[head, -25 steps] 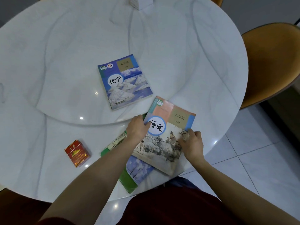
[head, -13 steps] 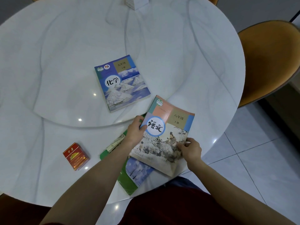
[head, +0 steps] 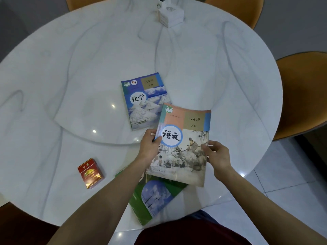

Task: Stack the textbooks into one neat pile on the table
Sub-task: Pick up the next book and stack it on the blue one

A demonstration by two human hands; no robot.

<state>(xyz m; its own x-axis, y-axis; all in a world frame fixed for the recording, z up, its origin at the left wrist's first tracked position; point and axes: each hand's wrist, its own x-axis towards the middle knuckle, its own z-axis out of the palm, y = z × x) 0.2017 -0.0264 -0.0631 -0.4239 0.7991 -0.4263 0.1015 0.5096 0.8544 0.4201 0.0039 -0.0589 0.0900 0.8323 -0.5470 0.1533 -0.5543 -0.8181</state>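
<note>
A pink-and-beige language textbook (head: 184, 138) is lifted off the table, its far corner overlapping the blue chemistry textbook (head: 141, 101) that lies flat near the table's middle. My left hand (head: 148, 147) grips the lifted book's left edge, thumb on the cover. My right hand (head: 216, 154) holds its right edge. Under the lifted book, a green textbook (head: 154, 198) lies at an angle near the table's front edge, partly hidden by the book and my left forearm.
The white marble round table (head: 88, 68) has a raised turntable centre. A red cigarette pack (head: 90, 173) stands at the front left. A white box (head: 170, 15) sits at the far edge. Orange chairs (head: 304, 96) stand at the right and behind.
Both hands have raised the language textbook off the green one and turned it straighter, carrying it away from me toward the chemistry textbook. The other two books have stayed put.
</note>
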